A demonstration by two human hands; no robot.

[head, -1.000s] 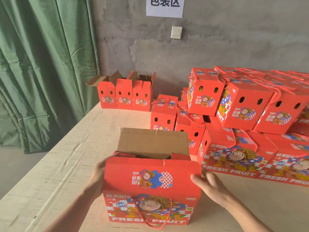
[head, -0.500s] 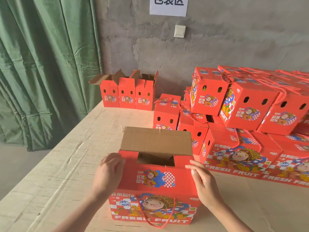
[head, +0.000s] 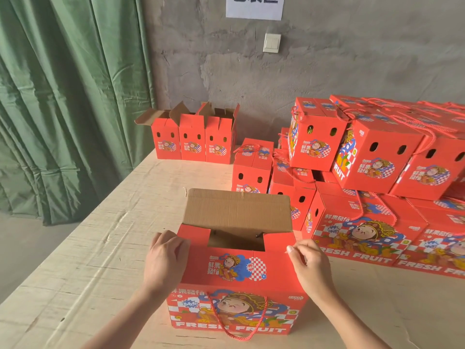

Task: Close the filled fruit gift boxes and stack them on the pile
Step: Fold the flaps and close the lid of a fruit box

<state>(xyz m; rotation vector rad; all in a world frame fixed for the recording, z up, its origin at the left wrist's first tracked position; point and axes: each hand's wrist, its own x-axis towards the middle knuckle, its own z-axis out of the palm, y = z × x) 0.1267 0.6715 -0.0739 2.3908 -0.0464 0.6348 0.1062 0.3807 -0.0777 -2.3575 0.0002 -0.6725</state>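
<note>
The left hand [head: 167, 258] lies over the left corner of the near flap [head: 236, 267], fingers bent round its edge. The right hand [head: 308, 265] pinches the flap's right corner between thumb and curled fingers, though how far either set of fingertips tucks under the card is hard to tell from this angle. A second ago both hands were lower, against the sides of the gift box [head: 236, 313], with this flap nearly upright; they have since climbed to its corners and folded it in over the opening. The far flap [head: 237, 210] stands open, brown side showing, with a dark gap left between the two. The box sits on the wooden table [head: 100, 248] directly before the person, apart from the pile [head: 377, 159] of closed boxes to the right. Closing looks about half done: the far flap likely comes next, then the lift onto the pile.
</note>
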